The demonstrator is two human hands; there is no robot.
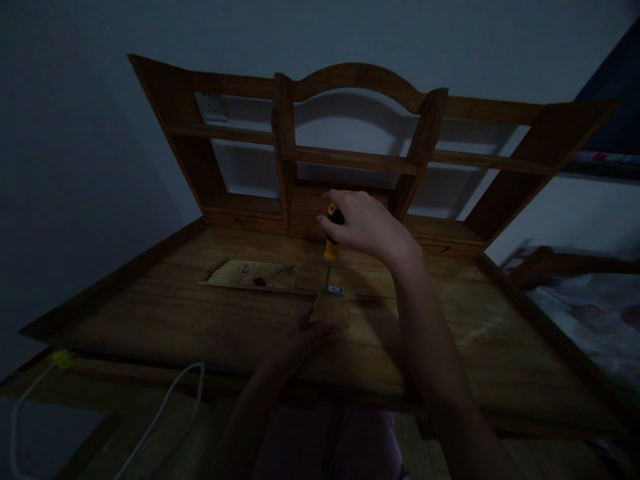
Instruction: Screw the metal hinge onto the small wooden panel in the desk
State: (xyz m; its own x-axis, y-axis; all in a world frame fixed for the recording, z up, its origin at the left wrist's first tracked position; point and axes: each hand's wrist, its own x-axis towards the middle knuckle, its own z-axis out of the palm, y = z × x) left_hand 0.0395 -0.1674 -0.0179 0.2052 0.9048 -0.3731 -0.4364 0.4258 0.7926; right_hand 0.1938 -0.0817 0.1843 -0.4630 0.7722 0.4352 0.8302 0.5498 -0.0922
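Note:
My right hand [367, 227] is wrapped around the top of a yellow and black screwdriver [331, 241] held upright. Its tip meets a small metal hinge [334, 291] on a small wooden block [330, 309] lying on the wooden desk top [200, 320]. My left hand [305, 340] lies in shadow against the near edge of that block, its fingers pressed together on it. A shallow rectangular recess [255, 275] in the desk top lies to the left of the hinge.
A wooden hutch with shelves and an arched top [350, 160] stands at the back of the desk against a pale wall. A white cable [170, 400] loops along the lower left. A bed with light bedding [590, 313] sits at the right. The room is dim.

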